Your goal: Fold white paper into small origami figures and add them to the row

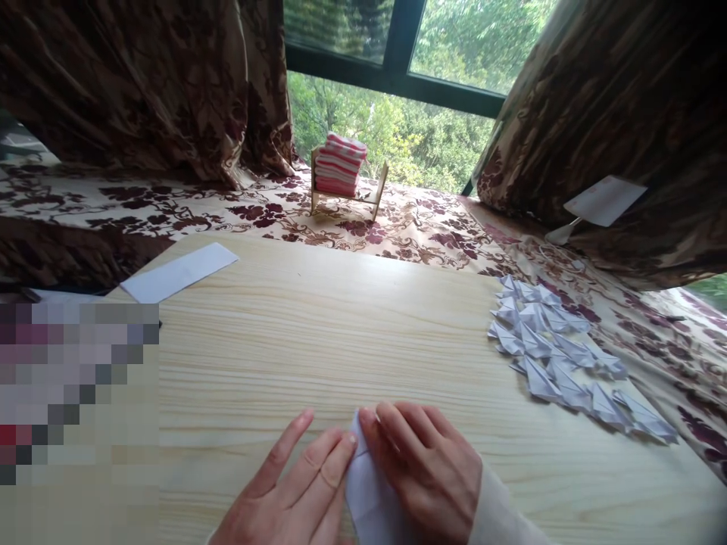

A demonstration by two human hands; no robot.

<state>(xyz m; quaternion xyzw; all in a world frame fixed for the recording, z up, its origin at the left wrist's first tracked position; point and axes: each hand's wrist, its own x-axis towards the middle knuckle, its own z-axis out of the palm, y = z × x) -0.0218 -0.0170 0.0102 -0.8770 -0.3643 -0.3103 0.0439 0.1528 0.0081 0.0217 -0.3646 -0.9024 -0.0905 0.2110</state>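
Note:
A folded white sheet of paper point(372, 492) lies on the wooden table at the bottom middle, with a narrow tip at its far end and a crease across it. My left hand point(304, 477) presses and holds its left edge near the tip, the little finger spread away; the thumb is out of sight. On the other side, my right hand point(425, 454) has curled fingers closed on the right edge by the tip. Part of the sheet is covered by the right hand. Several small folded paper pieces point(553, 348) stand in rows at the table's right side.
A stack of white paper strips point(180, 271) lies at the far left of the light wooden table point(318, 325). Behind it, a small wooden rack point(372, 198) bears folded pink striped cloths point(339, 165) on a floral-covered sill. A white lamp point(605, 200) stands right. The lower left is pixelated.

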